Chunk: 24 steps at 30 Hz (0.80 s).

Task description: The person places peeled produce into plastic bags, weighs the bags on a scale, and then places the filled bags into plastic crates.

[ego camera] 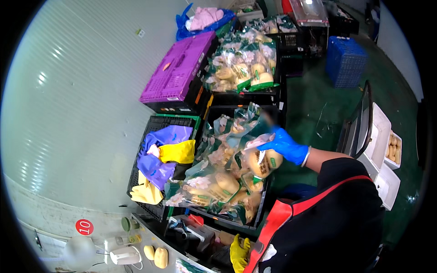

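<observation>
My right hand (285,145), in a blue glove, grips the gathered top of a clear plastic bag of lotus root (264,162). The bag is printed with pink flowers and hangs over the right side of a black plastic crate (235,223). Under and beside it, that crate is heaped with similar bags of lotus root (218,186), their loose tops standing up at the back. My left hand is out of view. Close to my red-edged apron (276,218) is a yellow rubber glove (240,254), which looks loose.
More lotus root bags (247,65) fill a crate behind. A purple folding crate (179,68) stands by the wall. Loose gloves (177,152) lie on a black crate. The grey table (164,235) holds an electric kettle (124,255). White foam boxes (375,133) stand at right.
</observation>
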Motion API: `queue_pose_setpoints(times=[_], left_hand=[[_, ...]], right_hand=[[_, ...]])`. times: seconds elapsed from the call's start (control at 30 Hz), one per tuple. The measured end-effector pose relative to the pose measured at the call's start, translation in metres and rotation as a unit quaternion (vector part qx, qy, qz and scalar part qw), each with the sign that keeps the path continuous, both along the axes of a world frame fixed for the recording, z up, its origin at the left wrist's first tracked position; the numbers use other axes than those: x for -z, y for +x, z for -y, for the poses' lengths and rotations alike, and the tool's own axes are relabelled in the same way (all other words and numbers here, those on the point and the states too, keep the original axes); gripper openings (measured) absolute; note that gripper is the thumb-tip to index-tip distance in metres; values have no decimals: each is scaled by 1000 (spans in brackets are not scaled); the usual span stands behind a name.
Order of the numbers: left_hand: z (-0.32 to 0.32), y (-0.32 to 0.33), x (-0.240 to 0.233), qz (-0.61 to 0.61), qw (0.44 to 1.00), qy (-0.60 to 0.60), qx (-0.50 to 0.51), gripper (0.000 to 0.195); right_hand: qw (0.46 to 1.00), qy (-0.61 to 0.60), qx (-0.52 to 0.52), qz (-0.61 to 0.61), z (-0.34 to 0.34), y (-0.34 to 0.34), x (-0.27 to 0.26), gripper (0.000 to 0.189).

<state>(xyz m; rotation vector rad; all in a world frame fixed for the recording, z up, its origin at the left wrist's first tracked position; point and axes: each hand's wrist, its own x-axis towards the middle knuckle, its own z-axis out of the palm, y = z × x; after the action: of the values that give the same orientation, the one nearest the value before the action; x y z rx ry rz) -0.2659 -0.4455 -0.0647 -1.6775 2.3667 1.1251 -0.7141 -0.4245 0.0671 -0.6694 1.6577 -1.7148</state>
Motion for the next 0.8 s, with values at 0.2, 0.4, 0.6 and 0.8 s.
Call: queue_pose_setpoints(times=[0.2, 0.4, 0.6, 0.8], left_hand=[[-28, 20, 35, 85, 995, -49, 8, 58], [-58, -8, 23, -46, 998, -14, -41, 44], [-21, -65, 6, -16, 997, 5, -70, 45], [26, -128, -10, 11, 996, 1, -85, 45]], right_hand=[[994, -16, 22, 107, -32, -45, -30, 31], [958, -223, 167, 66, 6, -188, -33, 32], [789, -131, 545, -250, 130, -346, -88, 54], [850, -121, 433, -274, 232, -398, -73, 49]])
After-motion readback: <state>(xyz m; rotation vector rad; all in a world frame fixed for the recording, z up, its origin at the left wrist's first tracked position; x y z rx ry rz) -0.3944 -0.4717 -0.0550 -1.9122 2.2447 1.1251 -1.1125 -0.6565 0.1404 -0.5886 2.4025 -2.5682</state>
